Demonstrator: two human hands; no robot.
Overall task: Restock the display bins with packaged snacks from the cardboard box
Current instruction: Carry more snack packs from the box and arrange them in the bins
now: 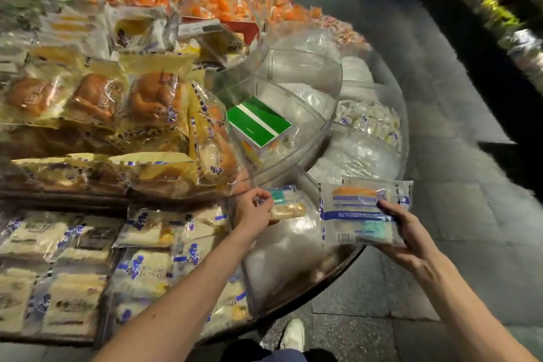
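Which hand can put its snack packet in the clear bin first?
Probably left: the left hand pinches a teal-striped packet lying in the clear plastic bin; the right hand holds its blue-banded packet near the rim.

The person is wearing a white shoe (292, 333) with a rounded toe and a pale sole edge, showing at six o'clock just above the bottom edge of the view. Right under it, a dark blue garment (282, 357) is covering the leg, cropped too tightly to tell its cut. The left forearm (182, 297), lying toward seven o'clock, and the right forearm (458, 303), toward five o'clock, are both showing bare along their whole visible length, and the left hand (254, 209) and right hand (407, 232) are showing bare as well.
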